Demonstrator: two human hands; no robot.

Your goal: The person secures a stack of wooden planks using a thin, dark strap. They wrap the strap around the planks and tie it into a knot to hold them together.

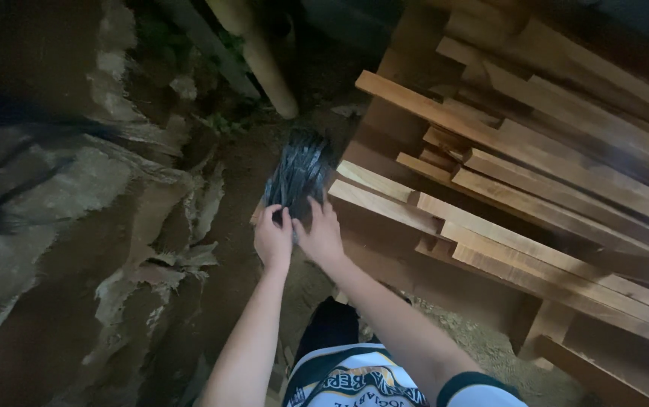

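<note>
A crinkled black plastic bag sits at the left end of a stack of wooden planks. My left hand grips the bag's lower left edge, fingers curled on it. Right beside it, my right hand holds the bag's lower right edge. Both arms reach forward from the bottom of the view. What is inside the bag is hidden.
Sawn planks fill the right side, piled at angles. A rough bark-covered log or slab lies on the left. A round wooden pole leans at the top. Dirt and sawdust cover the ground.
</note>
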